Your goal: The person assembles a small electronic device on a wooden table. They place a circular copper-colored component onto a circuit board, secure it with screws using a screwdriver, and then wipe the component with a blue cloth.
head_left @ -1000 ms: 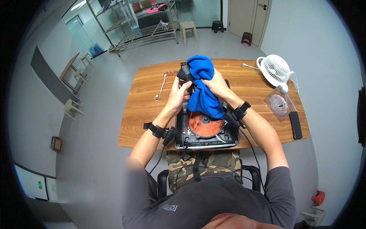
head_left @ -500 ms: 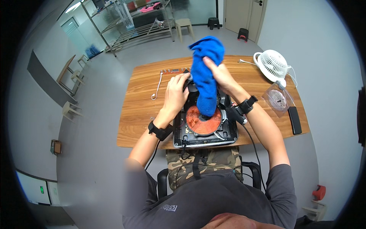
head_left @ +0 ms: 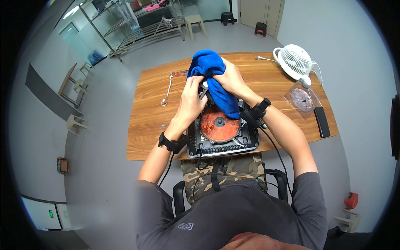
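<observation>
An opened induction cooker (head_left: 191,143) lies at the table's near edge, its round copper coil (head_left: 217,132) exposed. Above the casing's far side, my left hand (head_left: 191,98) grips a dark part with a pale round piece on it (head_left: 203,88), largely covered by fingers and cloth. My right hand (head_left: 230,79) is closed on a bright blue cloth (head_left: 207,62). The cloth is bunched over that part, and its loose end hangs down to the coil's far right edge. Both wrists wear black bands with cables.
On the wooden table (head_left: 150,125), a white fan (head_left: 295,62) stands at the far right. Nearer are a clear bag with a round piece (head_left: 301,100) and a black slab-shaped object (head_left: 321,121). A narrow circuit strip (head_left: 179,74) with a white cable lies at the far left.
My right hand has brought the blue cloth down and left onto the dark part at my left hand. The cloth's hanging end has shifted right, uncovering the coil's centre.
</observation>
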A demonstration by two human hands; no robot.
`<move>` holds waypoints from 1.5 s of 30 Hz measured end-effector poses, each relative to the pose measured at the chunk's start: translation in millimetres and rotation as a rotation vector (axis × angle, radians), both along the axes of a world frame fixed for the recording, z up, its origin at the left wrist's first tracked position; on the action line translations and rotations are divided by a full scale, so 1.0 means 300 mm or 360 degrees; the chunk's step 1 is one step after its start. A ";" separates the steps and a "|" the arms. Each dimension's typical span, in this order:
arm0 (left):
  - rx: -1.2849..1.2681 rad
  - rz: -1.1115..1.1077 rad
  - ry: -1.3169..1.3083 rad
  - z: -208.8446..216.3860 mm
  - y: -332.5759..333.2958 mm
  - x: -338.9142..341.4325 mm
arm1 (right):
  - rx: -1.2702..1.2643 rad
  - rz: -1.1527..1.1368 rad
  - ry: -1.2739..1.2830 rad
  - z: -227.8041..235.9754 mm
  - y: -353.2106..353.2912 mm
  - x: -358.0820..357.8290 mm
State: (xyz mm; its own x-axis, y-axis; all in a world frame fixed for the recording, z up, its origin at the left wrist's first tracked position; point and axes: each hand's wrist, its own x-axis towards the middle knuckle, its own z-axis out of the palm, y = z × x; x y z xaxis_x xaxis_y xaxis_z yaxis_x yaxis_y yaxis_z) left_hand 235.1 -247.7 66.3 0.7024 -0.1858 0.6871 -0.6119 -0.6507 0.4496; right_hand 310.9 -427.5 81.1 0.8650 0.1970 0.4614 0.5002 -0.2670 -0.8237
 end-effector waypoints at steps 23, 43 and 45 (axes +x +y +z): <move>0.0369 -0.0358 0.0403 -0.122 0.064 0.176 | -0.1337 -0.0597 0.0011 -0.170 -0.660 0.191; 0.0439 -0.0567 0.0352 -0.128 0.012 0.200 | -0.1341 0.0261 -0.0327 -0.136 -0.366 0.115; 0.0459 -0.0602 0.0367 -0.126 0.003 0.202 | -0.1256 0.0368 -0.0297 -0.143 -0.300 0.102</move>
